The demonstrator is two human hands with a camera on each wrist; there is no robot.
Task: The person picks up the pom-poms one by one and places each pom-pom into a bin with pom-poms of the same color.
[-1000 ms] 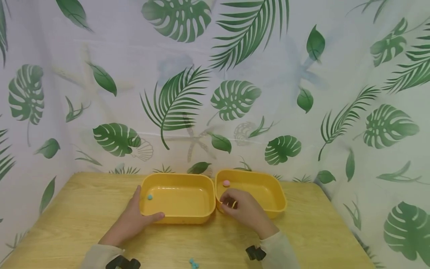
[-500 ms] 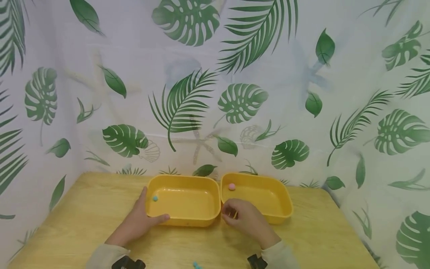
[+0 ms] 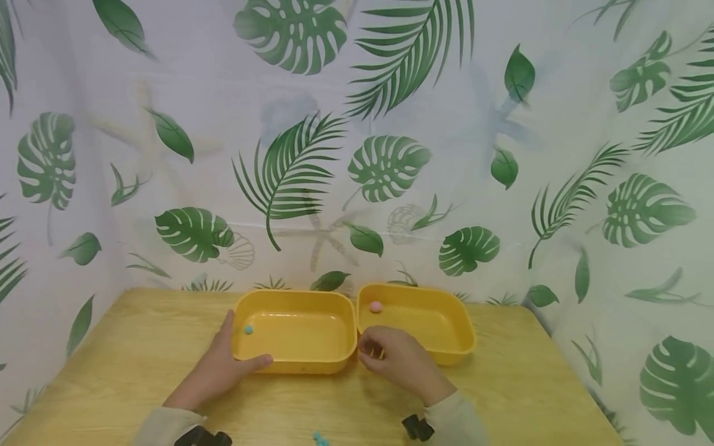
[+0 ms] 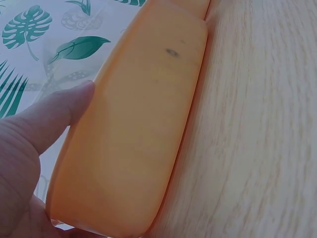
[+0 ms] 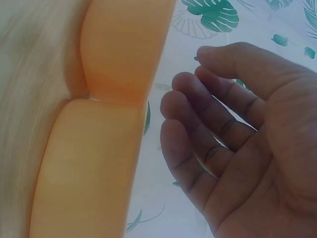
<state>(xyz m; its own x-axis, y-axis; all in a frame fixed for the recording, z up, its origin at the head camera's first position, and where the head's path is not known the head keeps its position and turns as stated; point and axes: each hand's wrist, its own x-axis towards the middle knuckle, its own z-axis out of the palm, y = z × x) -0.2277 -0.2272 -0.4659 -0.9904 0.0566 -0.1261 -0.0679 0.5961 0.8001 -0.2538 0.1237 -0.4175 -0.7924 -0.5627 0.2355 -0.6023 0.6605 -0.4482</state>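
Observation:
Two yellow plastic bins stand side by side with their near ends meeting. My left hand point(image 3: 217, 368) grips the left corner of the left bin point(image 3: 295, 367), its thumb point(image 4: 74, 101) on the front rim and its fingers along the left end. A small blue ball point(image 3: 248, 329) lies inside that bin. Above the front left corner of the right bin point(image 3: 457, 358) hovers my right hand point(image 3: 398, 359). Its fingers point(image 5: 176, 144) are loosely bent, with nothing seen between them and the thumb. A small pink ball point(image 3: 376, 306) lies at the left of the right bin.
Several small blue pieces point(image 3: 320, 438) lie on the wooden table point(image 3: 290, 409) by the bottom edge of the head view. A leaf-print cloth point(image 3: 323, 186) rises behind the bins and at both sides.
The head view has swung and come back. My right hand has shifted slightly left, closer to where the bins meet. My left hand and the balls keep their places.

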